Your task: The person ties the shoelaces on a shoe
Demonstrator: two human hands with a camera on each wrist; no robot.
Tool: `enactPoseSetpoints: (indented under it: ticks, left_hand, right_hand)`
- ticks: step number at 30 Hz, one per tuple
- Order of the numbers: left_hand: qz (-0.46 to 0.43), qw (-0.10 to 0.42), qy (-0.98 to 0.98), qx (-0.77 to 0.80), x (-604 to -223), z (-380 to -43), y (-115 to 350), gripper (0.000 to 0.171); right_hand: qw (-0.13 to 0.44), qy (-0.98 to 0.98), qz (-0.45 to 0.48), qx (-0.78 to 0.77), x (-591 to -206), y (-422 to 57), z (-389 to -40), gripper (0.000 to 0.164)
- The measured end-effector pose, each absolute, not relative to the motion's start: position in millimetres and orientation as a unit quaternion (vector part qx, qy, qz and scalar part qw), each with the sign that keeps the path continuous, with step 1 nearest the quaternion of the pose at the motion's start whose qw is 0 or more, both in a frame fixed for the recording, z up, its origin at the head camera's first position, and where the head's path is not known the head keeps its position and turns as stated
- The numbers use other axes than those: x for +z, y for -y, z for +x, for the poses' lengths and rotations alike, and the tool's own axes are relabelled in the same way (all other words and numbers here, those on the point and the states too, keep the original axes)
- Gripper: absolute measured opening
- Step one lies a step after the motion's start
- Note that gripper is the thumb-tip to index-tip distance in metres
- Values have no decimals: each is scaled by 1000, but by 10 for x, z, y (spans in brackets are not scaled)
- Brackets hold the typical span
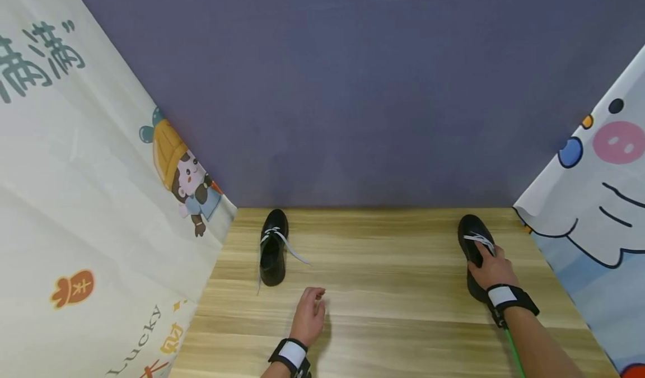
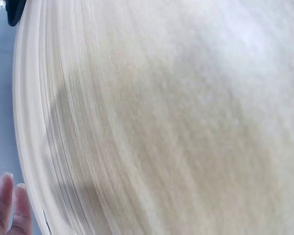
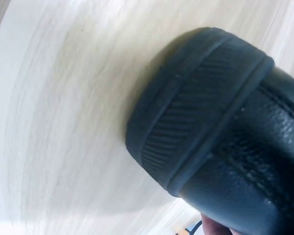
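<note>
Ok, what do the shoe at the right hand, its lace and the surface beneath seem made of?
Shoe: black leather or imitation, from glossy highlights and stitching; matte, ribbed sole edge suggests rubber.
Lace: probably textile, thin, white; finish unclear.
Surface: wood or wood-look laminate, faintly glossy, grain-streaked.

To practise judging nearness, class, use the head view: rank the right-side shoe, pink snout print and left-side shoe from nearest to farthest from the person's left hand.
1. Left-side shoe: ahead of the left hand, slightly left.
2. Right-side shoe: well to the right, at the right hand.
3. Pink snout print: farthest right, beyond that shoe.
</note>
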State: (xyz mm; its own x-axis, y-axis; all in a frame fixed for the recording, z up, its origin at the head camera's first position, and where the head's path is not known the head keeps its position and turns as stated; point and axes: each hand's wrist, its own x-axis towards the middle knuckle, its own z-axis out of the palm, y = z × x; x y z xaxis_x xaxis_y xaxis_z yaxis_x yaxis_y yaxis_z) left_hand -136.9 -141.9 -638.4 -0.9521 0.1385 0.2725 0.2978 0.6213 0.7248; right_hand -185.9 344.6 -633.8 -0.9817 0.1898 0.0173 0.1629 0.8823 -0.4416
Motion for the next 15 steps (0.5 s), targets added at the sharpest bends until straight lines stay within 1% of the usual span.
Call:
enactPoseSetpoints:
  ticks: [10,15]
  left_hand:
    - [-114,84,896,-421,-6391,-1357,1454,26]
    - [-123,103,897,-413,-6373,-1396,1497,25]
  right_hand:
    - [39,973,-72,216,-6303,-3516,-1838,66]
    - [63,973,-68,211,-6296,-3503,-1809,67]
